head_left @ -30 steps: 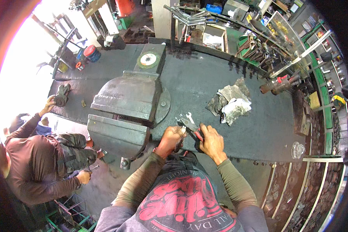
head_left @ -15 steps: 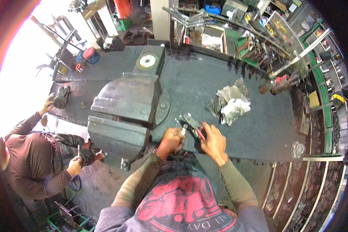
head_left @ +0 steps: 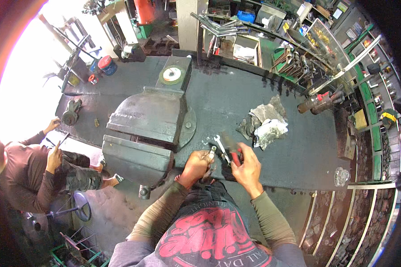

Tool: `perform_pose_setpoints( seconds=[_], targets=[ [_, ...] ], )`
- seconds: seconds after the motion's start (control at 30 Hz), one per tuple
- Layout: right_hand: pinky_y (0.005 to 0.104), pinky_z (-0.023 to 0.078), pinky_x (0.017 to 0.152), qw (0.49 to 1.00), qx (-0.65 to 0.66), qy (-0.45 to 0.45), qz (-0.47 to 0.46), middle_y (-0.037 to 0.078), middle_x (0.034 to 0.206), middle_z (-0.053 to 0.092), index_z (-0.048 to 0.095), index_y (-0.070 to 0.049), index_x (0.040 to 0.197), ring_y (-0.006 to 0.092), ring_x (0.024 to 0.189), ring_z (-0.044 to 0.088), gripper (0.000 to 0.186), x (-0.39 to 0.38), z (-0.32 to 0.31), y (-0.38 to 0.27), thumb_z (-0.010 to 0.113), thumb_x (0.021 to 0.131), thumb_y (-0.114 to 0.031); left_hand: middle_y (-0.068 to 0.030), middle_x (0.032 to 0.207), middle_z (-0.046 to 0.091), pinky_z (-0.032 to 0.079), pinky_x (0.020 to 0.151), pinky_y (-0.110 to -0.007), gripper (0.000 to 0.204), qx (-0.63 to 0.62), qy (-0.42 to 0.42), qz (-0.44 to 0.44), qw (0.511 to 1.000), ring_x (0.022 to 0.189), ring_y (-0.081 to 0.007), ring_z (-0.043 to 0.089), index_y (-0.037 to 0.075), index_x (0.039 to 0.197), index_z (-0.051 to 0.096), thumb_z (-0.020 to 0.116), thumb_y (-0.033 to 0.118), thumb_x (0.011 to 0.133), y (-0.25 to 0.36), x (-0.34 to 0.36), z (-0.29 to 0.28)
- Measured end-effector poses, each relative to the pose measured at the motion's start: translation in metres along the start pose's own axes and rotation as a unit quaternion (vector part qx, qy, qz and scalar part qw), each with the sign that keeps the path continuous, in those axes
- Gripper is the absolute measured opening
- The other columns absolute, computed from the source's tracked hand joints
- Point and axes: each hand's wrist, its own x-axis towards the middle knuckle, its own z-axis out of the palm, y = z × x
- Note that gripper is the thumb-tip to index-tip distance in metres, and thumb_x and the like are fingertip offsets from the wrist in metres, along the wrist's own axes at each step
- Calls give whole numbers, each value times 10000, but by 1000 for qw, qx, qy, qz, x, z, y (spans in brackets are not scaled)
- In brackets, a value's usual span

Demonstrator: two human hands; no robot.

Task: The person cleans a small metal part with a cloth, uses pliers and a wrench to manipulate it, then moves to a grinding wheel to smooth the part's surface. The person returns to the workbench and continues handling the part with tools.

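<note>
My left hand (head_left: 198, 166) is closed around a small light-coloured metal piece (head_left: 212, 152) that pokes up past the thumb; its lower part is hidden in the fingers. My right hand (head_left: 247, 168) grips pliers with red handles (head_left: 235, 159), whose jaws are smeared by motion and point away from me. Between the hands, a silver wrench (head_left: 221, 147) lies on the dark workbench (head_left: 305, 153), its open end away from me. White crumbs lie beside it. The pliers are apart from the metal piece.
A big bench vise (head_left: 142, 116) stands left of my hands, with a grinding disc (head_left: 172, 74) on its back. Crumpled rags (head_left: 269, 124) lie to the right, near a clear round dish (head_left: 341, 176). At far left, a co-worker (head_left: 29, 173) holds a thin tool.
The pliers have lifted toward the right with my right hand, uncovering the wrench. My left hand has barely moved. The co-worker's nearer hand has risen with the tool.
</note>
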Motion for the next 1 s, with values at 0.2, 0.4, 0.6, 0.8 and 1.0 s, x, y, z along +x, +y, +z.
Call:
perform_pose_setpoints(
  seconds=[0.2,0.4,0.6,0.8,1.0],
  targets=[
    [439,549,755,994,-78,-53,-57,109,1022,663,587,-111,1348,335,899,675,636,4,-11,2,765,744,-24,0,729,599,503,573,-277,226,18,35,23,999,612,-89,553,18,979,671,583,210,1059,19,-15,11],
    [398,562,902,980,-129,-150,-13,191,1127,687,573,-46,1395,323,1009,695,650,8,-29,0,743,768,-34,-56,828,649,521,619,-323,240,-48,8,37,998,710,-153,627,1,1005,689,576,207,1054,42,-38,16],
    [322,490,991,965,216,-42,145,105,1224,674,573,34,1411,182,1105,630,638,6,-42,1,781,814,-47,-139,1259,676,586,810,-342,431,-230,-155,48,960,995,-215,675,-27,1388,559,512,292,1104,90,-90,15],
    [324,514,899,942,281,-73,167,94,1082,649,541,41,1409,182,945,626,686,3,-39,14,758,766,-62,-137,1157,653,560,721,-350,432,-362,-148,62,918,916,-202,640,-43,1390,570,591,255,1077,151,-158,11],
    [325,508,905,936,302,-104,147,82,1097,646,575,45,1346,169,978,614,609,7,-25,3,779,775,-9,-126,1117,681,563,717,-354,472,-325,-1,116,938,834,-178,634,-1,1436,518,625,269,1064,155,-200,-26]
  ],
)
